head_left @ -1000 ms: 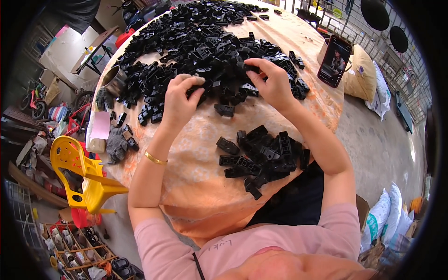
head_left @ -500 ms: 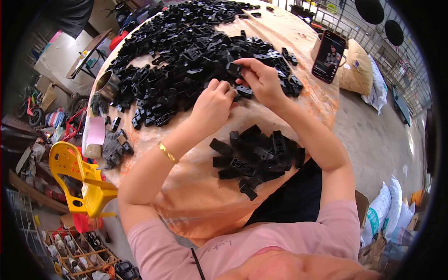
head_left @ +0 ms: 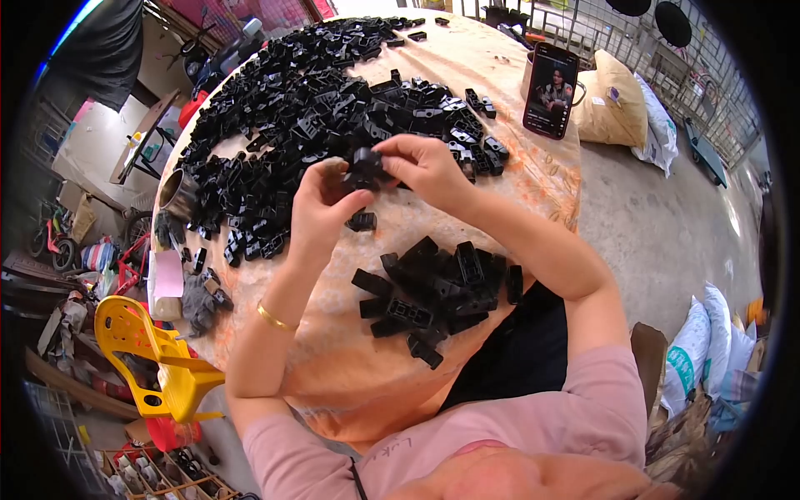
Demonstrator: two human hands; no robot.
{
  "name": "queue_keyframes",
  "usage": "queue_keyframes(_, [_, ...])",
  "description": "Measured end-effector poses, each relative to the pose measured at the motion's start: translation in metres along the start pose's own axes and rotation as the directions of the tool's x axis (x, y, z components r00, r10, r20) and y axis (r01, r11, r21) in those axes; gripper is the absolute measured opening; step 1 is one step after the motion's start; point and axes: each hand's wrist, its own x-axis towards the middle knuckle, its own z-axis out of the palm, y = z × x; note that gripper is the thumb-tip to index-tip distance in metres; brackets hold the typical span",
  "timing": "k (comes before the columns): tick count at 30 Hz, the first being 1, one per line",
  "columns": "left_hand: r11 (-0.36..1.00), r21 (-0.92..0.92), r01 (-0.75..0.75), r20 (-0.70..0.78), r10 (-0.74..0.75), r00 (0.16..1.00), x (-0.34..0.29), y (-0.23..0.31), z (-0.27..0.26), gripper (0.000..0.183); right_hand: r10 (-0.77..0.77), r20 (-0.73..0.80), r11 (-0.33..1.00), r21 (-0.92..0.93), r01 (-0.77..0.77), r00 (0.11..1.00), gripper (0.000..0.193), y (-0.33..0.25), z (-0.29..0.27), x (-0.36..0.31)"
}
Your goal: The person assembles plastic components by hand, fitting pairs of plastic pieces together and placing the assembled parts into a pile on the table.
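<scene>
At far left, a yellow plastic chair [head_left: 171, 379] stands beside the tabletop [head_left: 321, 342], above a slatted wooden rack [head_left: 187, 483] with shoes in its compartments. A pink sheet [head_left: 168, 273] lies at the tabletop's left edge; just beyond it a metal cup [head_left: 177, 193] rests tilted, its contents not discernible. A gray glove [head_left: 200, 304] lies near the sheet. The main heap of black parts [head_left: 283, 125] covers much of the far tabletop. At its near edge, the left hand [head_left: 325, 204] curves thumb and fingers around a blurred black piece [head_left: 365, 169]; whether this grip closes on it cannot be told. The right hand [head_left: 421, 171] pinches the same piece between thumb and fingers, both hands hiding parts of the heap behind. A smaller pile [head_left: 446, 292] lies nearer the body, beside the right forearm. Farther right, an upright phone [head_left: 550, 90] blocks most of a handled vessel [head_left: 527, 77], whose contents are hidden. A beige sack [head_left: 612, 104] and white sacks [head_left: 687, 354] stand on the floor, their contents unseen.
</scene>
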Motion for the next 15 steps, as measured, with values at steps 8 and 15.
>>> queue_keyframes(8, [0.988, -0.148, 0.04, 0.02, -0.038, 0.999, -0.011, 0.001, -0.009, 0.028, 0.03, 0.146, 0.993, 0.111, -0.046, 0.989, 0.018, 0.002, 0.015, -0.007])
queue_keyframes(15, [0.988, -0.15, 0.021, -0.104, -0.037, 0.994, -0.019, 0.004, 0.004, 0.039, -0.51, 0.048, 0.729, -0.507, 0.461, 0.859, 0.018, -0.005, 0.02, -0.014])
